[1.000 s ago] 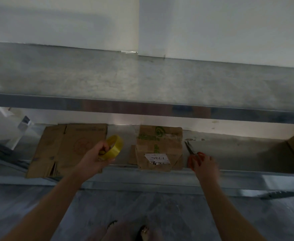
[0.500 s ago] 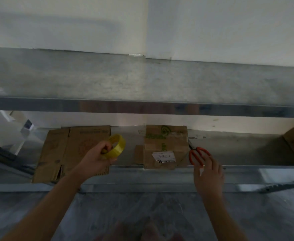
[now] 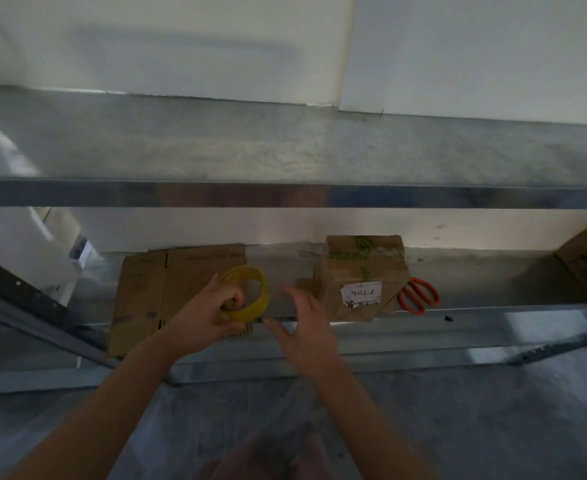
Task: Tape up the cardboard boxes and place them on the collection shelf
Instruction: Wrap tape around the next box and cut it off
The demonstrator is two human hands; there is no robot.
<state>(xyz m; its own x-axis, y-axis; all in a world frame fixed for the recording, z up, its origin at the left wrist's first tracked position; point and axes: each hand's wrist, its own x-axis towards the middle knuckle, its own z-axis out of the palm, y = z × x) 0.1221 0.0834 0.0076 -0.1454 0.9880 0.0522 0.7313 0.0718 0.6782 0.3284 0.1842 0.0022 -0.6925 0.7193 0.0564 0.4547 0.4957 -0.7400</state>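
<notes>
Yellow tape roll (image 3: 247,294) sits pinched in the left hand (image 3: 203,318); the right hand (image 3: 307,332), fingers spread, reaches toward it. Beside them, the cardboard box (image 3: 361,275) rests on the lower shelf (image 3: 458,327). Fumbling for the tape's end could fold it onto itself.

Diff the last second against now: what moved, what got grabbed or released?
The right hand let go of the orange scissors, which now lie on the lower shelf right of the labelled box. The hand then swung left, fingers open, toward the yellow tape roll. Unchanged: the left hand keeps its grip on the roll; the box and the flattened cardboard stayed put.
</notes>
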